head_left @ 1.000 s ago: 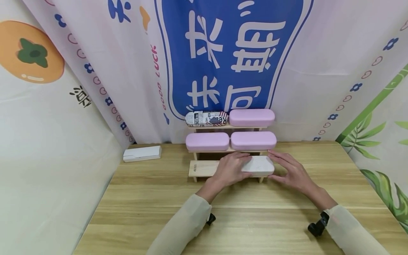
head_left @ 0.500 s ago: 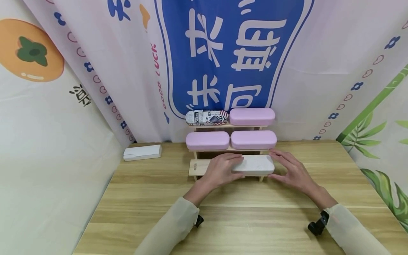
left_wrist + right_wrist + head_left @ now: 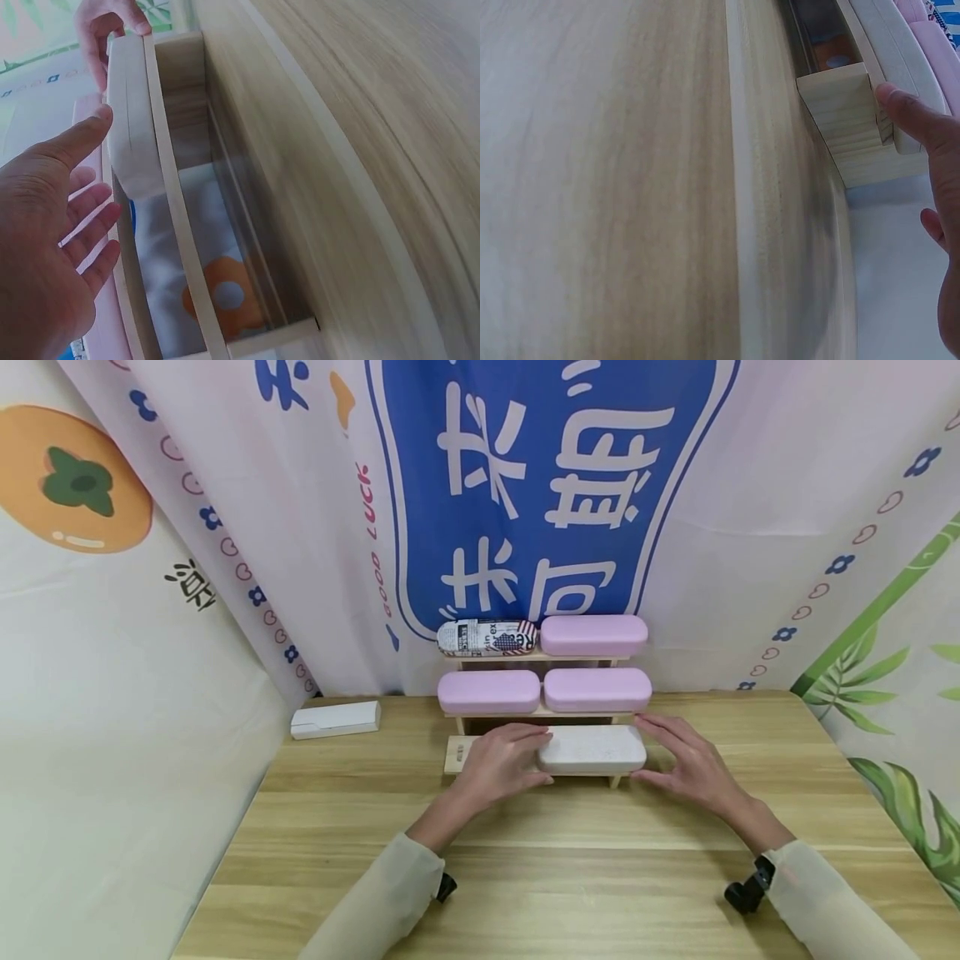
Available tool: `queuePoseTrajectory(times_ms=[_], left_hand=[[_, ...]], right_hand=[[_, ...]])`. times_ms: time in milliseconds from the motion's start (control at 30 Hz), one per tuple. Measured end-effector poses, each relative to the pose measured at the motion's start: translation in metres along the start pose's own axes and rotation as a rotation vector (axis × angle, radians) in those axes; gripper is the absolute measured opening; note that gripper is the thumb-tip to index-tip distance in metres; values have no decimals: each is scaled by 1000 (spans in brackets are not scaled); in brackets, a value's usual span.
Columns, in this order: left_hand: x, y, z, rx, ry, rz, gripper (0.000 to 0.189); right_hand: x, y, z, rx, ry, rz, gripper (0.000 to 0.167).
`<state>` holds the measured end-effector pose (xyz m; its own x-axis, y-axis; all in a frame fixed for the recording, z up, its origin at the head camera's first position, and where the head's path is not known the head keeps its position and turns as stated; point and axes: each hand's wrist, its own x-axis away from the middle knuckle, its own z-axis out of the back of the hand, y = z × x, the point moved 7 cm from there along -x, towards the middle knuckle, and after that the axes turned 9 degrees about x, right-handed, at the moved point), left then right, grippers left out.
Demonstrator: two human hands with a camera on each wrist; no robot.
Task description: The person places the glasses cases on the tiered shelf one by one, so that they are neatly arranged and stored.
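A white glasses case lies lengthwise on the right half of the lowest step of a three-step wooden rack. At the case's left end, my left hand has its thumb and fingers spread; in the left wrist view the fingers are relaxed and hold nothing. Whether it still touches the case I cannot tell. My right hand is at the right end, thumb in front and fingers behind. In the right wrist view its thumb rests against the rack's front corner beside the case.
Two pink glasses cases, a left one and a right one, fill the middle step. A newsprint-patterned case and another pink case stand on top. A white flip-lid box lies at the table's back left, before a curtain.
My left hand has slid left along the white case to its left end, uncovering more of it. My right hand and the case have stayed in place.
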<state>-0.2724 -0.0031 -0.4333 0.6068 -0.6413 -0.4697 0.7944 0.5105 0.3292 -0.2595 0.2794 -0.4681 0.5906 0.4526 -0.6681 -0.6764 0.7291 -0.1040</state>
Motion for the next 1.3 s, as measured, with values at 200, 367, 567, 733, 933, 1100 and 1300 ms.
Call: queuePoseTrajectory(times_ms=[200, 367, 567, 733, 933, 1100, 1300], left_hand=[[9, -5, 12, 26, 36, -9, 65], [16, -9, 17, 29, 41, -2, 66], [19, -10, 19, 27, 63, -6, 68], [21, -11, 20, 10, 58, 0, 69], [24, -15, 21, -9, 43, 28, 69], [25, -18, 23, 0, 32, 52, 69], [30, -21, 28, 17, 53, 40, 68]], right_hand=[[-2, 0, 1, 13, -3, -6, 92], [-3, -2, 2, 64, 10, -5, 94], [-4, -2, 3, 105, -13, -24, 95], [-1, 3, 0, 130, -71, -76, 103], [1, 8, -3, 144, -90, -96, 108], [2, 9, -4, 138, -90, -95, 108], [2, 7, -3, 123, -99, -90, 109]])
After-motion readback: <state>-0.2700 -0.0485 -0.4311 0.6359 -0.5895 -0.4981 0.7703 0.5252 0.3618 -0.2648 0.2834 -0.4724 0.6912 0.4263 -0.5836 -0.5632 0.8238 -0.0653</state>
